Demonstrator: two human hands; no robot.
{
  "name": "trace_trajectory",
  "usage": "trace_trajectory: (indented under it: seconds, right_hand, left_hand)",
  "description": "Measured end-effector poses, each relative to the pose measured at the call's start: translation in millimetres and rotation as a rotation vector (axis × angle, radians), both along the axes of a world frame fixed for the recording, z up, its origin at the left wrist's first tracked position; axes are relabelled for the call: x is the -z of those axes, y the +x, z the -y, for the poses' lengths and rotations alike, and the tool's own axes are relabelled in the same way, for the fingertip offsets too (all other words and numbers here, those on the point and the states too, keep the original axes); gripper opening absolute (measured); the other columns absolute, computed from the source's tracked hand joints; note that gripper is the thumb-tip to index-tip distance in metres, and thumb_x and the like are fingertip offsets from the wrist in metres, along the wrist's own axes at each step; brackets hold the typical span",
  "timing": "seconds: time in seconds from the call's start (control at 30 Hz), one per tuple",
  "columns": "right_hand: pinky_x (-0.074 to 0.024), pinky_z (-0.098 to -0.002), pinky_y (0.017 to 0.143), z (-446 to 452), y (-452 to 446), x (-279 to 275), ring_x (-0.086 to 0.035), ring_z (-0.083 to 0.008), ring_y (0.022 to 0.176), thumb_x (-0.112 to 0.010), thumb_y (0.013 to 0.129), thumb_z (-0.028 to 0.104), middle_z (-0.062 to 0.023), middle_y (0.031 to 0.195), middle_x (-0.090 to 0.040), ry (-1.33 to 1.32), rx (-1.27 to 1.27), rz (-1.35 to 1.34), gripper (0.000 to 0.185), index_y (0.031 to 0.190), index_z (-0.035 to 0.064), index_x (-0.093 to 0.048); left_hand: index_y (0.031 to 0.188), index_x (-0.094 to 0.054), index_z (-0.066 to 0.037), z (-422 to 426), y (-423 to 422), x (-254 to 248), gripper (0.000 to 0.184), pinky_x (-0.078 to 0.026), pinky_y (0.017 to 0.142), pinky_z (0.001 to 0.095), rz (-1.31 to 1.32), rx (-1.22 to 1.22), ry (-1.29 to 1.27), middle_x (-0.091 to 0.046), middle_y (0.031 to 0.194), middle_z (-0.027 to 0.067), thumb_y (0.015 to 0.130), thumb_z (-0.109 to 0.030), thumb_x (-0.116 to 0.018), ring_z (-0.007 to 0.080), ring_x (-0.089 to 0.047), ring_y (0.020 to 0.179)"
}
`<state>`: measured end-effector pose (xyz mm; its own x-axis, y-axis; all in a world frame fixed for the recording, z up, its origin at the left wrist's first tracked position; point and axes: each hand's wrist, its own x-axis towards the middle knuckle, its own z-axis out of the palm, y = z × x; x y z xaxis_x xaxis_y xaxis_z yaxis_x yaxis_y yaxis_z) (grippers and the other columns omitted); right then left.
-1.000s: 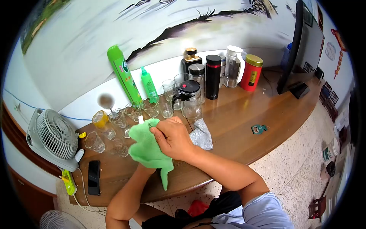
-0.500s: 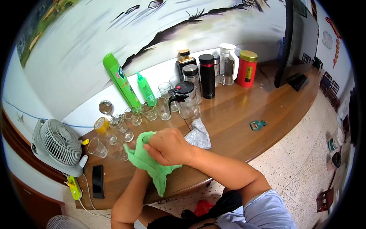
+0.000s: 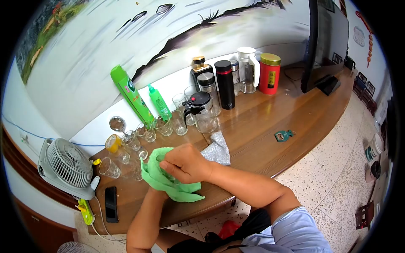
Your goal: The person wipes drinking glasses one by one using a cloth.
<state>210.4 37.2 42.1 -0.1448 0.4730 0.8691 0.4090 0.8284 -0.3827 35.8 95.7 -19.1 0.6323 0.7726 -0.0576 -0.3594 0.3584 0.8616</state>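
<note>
Item, green soft cloth, one (image 3: 154, 173): bunched between the two hands, above the near edge of the brown wooden counter (image 3: 253, 156). Change noted: its loose end, which hung downward half a second ago, now spreads sideways to the right; judged a turn of the cloth within the grip, not a release.

Right hand, one (image 3: 187, 162): fingers curled closed on the cloth, thumb pressed into the folds. Left hand, one (image 3: 157, 194): beneath the cloth, its fingers covered; how far they are open cannot be told. Something clear seems to show in the folds; too hidden to name.

Counted on the counter: clear drinking glasses (image 3: 180, 125), some nine, overlapping, exact number uncertain; black-lidded glass jug, one (image 3: 206, 122); black cylindrical flask, one (image 3: 226, 86); white-lidded clear pitcher, one (image 3: 247, 71); red tin with gold lid, one (image 3: 269, 78); tall green can, one (image 3: 133, 97); small green bottle, one (image 3: 159, 103); silver-grey cloth, one (image 3: 218, 152); black phone, one (image 3: 111, 204); teal bottle opener, one (image 3: 282, 135)
</note>
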Motion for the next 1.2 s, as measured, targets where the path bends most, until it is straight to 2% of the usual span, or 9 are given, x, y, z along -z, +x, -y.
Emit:
trace_trajectory:
  seconds: [0.17,0.27,0.33,0.5,0.57,0.67,0.87,1.0,1.2]
  right_hand:
    - [-0.0435,-0.0485,0.053,-0.8,-2.6,0.3,-0.056,-0.0386,0.057,-0.066,0.103,0.022,-0.0151,0.063,-0.052,0.047,0.019,0.073,0.042,0.068,0.0063,-0.051]
    - [-0.0460,-0.0490,0.054,-6.2,-12.8,4.6,-0.060,-0.0396,0.060,-0.066,0.103,0.022,-0.0152,0.064,-0.056,0.045,0.252,0.031,0.037,0.072,0.0057,-0.054]
    - [-0.0476,-0.0496,0.055,-10.5,-18.0,11.5,-0.062,-0.0403,0.061,-0.067,0.102,0.021,-0.0163,0.065,-0.060,-0.078,0.409,0.048,0.032,0.077,0.0040,-0.055]
    - [-0.0481,-0.0484,0.056,-5.6,-8.7,4.5,-0.061,-0.0399,0.060,-0.067,0.103,0.018,-0.0181,0.069,-0.064,-0.242,0.269,-0.004,0.027,0.084,-0.0005,-0.059]
    - [-0.0477,-0.0479,0.056,6.6,-5.6,-10.0,-0.060,-0.0397,0.061,-0.067,0.103,0.017,-0.0180,0.071,-0.064,-0.414,0.070,-0.100,0.028,0.084,-0.0015,-0.059]
    - [-0.0478,-0.0475,0.061,0.3,1.7,-10.9,-0.057,-0.0397,0.062,-0.068,0.102,0.017,-0.0163,0.072,-0.061,-0.152,-0.156,-0.117,0.028,0.082,0.0002,-0.060]
    - [-0.0486,-0.0491,0.069,-11.7,4.7,-1.0,-0.058,-0.0409,0.063,-0.070,0.100,0.016,-0.0167,0.070,-0.059,0.023,0.058,0.065,0.030,0.076,0.0041,-0.057]
    - [-0.0489,-0.0496,0.064,-4.9,-4.3,4.3,-0.061,-0.0424,0.065,-0.069,0.100,0.019,-0.0188,0.070,-0.062,-0.086,0.280,0.116,0.031,0.077,0.0033,-0.058]
    - [-0.0512,-0.0502,0.060,-2.2,-3.1,0.4,-0.065,-0.0435,0.067,-0.068,0.100,0.019,-0.0191,0.070,-0.064,-0.187,0.091,0.047,0.026,0.080,0.0023,-0.061]
  left_hand:
    - [0.138,-0.060,-0.006,-43.4,-9.5,47.0,0.034,-0.059,0.095,0.0373,-0.029,0.010,0.334,-0.068,0.129,0.0053,0.110,-0.026,-0.060,0.0188,-0.067,0.114]
    - [0.142,-0.057,-0.006,-39.4,-6.2,46.9,0.038,-0.058,0.096,0.0362,-0.393,-0.138,0.849,-0.065,0.133,0.0063,0.111,-0.028,-0.060,0.0185,-0.066,0.117]
    - [0.143,-0.055,-0.006,-14.1,1.3,25.5,0.041,-0.057,0.097,0.0357,-0.510,-0.224,0.879,-0.064,0.135,0.0072,0.111,-0.031,-0.058,0.0184,-0.065,0.118]
    - [0.139,-0.057,-0.005,29.2,19.1,-28.5,0.044,-0.058,0.096,0.0364,-0.156,-0.151,0.021,-0.065,0.132,0.0096,0.112,-0.040,-0.052,0.0193,-0.066,0.118]
    - [0.136,-0.060,-0.004,5.3,9.1,-21.1,0.044,-0.059,0.095,0.0371,0.066,0.035,-0.003,-0.067,0.129,0.0103,0.112,-0.040,-0.051,0.0202,-0.067,0.117]
    - [0.130,-0.064,-0.002,4.5,7.0,-23.8,0.045,-0.061,0.091,0.0392,0.218,0.017,0.110,-0.070,0.124,0.0122,0.111,-0.040,-0.049,0.0245,-0.070,0.112]
    - [0.138,-0.059,-0.001,-6.0,-2.7,-8.1,0.045,-0.057,0.103,0.0419,0.254,0.042,0.206,-0.065,0.137,0.0130,0.112,-0.037,-0.052,0.0252,-0.065,0.123]
    - [0.141,-0.057,-0.005,-12.1,-0.3,29.6,0.042,-0.054,0.105,0.0399,-0.298,-0.308,0.708,-0.062,0.141,0.0090,0.113,-0.036,-0.053,0.0210,-0.062,0.126]
    - [0.137,-0.061,-0.008,8.7,6.4,-8.0,0.038,-0.056,0.102,0.0409,-0.038,-0.128,0.161,-0.065,0.133,0.0090,0.112,-0.036,-0.053,0.0223,-0.065,0.121]
